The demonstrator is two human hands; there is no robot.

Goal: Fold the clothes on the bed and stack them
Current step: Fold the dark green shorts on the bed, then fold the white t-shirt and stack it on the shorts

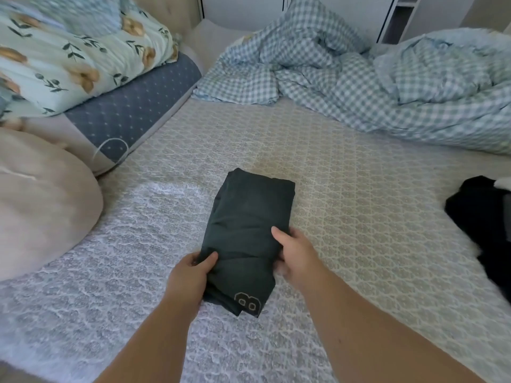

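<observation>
A folded dark green garment (249,233) lies on the bed (359,211) just below the centre of the frame (a pale "8" shows at its near corner). The left hand (190,275) pinches its lower left edge, thumb on top, fingers underneath. The right hand (293,252) grips the right edge, thumb on the cloth. A black heap (481,222) sits at the right edge; a checked duvet (359,76) fills the upper right.

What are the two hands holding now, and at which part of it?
Both hold the folded dark green garment near its close end: the left hand grips its left edge, thumb on top; the right hand grips its right edge, fingers tucked under.
</observation>
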